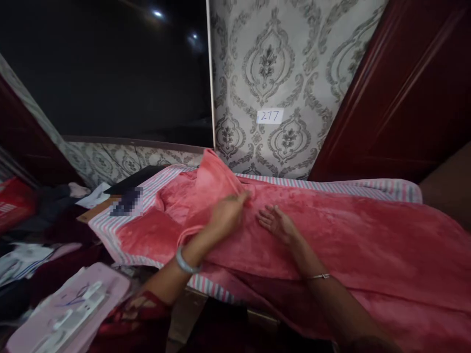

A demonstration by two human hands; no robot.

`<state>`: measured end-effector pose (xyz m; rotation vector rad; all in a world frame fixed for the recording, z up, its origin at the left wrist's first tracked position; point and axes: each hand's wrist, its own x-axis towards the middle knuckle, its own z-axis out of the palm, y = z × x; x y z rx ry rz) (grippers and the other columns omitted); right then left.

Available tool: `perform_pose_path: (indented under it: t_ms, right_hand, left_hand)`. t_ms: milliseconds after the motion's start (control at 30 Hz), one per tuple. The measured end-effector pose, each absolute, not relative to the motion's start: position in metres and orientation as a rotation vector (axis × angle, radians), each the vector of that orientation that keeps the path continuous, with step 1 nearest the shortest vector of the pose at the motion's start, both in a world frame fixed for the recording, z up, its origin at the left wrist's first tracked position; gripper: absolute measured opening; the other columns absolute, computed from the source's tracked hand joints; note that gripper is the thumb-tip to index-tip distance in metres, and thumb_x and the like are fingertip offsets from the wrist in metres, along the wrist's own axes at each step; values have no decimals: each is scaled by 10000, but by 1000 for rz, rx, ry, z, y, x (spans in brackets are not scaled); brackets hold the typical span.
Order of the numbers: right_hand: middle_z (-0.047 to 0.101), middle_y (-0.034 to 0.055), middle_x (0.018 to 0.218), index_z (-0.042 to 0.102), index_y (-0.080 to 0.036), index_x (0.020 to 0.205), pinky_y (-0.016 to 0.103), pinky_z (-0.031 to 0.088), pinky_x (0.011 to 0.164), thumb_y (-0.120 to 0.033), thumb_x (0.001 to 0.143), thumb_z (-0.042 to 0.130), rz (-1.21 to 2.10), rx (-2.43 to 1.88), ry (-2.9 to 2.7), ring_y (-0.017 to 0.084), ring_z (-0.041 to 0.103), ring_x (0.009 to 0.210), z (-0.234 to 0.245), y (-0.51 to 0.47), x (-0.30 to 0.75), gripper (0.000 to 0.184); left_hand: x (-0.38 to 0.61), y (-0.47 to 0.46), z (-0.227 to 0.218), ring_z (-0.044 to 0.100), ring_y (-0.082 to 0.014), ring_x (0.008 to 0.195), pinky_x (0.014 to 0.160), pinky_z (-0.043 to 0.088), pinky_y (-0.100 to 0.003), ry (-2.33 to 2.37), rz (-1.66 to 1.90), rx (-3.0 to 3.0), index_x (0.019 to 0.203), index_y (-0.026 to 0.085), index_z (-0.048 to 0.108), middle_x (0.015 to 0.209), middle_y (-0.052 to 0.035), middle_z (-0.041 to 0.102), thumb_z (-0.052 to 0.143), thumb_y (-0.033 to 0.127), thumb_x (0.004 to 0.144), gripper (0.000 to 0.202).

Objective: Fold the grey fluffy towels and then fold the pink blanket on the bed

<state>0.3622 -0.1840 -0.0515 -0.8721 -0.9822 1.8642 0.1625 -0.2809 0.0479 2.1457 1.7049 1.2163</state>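
Note:
A pinkish-red plush blanket [353, 230] lies spread over a striped cloth [390, 189], its right part reaching past the frame edge. Its left part is bunched, with one corner standing up in a peak. My left hand [227, 215], somewhat blurred, grips a fold just below that peak; most of its fingers are hidden. To its right, my right hand [276, 224] hovers over or rests on the blanket, fingers apart and slightly bent, holding nothing; whether it touches the cloth I cannot tell.
A dark screen [121, 68] and patterned wallpaper stand behind, with a paper label [270, 115] marked 277. At the lower left are a pink board [114, 284] carrying a white power strip [81, 309] and piled clothes [55, 264]. A dark red door frame [353, 127] rises at right.

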Motion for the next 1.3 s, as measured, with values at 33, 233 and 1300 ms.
perform_pose_path:
  t_ms: [33, 233, 1300]
  right_hand:
    - [739, 99, 1069, 552, -257, 1129, 399, 595, 888, -404, 1006, 400, 1918, -851, -867, 203, 740, 926, -52, -183, 368, 245]
    - [748, 68, 940, 544, -253, 961, 354, 600, 775, -317, 994, 441, 2069, -839, -773, 193, 725, 776, -51, -171, 380, 125]
    - [544, 122, 1496, 508, -194, 1446, 427, 429, 1135, -187, 698, 630, 1063, -1053, -1325, 245, 549, 1347, -88, -47, 346, 758]
  left_hand:
    - [180, -287, 33, 669, -255, 845, 789, 508, -356, 1712, 985, 2351, 1283, 193, 637, 870, -65, 705, 534, 31, 838, 485]
    - [215, -318, -34, 671, -249, 945, 830, 547, -376, 1565, 638, 2704, 1334, 201, 577, 1096, -92, 734, 498, 23, 855, 516]
    - [237, -330, -85, 618, -230, 860, 756, 548, -383, 1457, 1194, 2819, 1099, 165, 608, 1046, -102, 707, 503, 16, 787, 362]
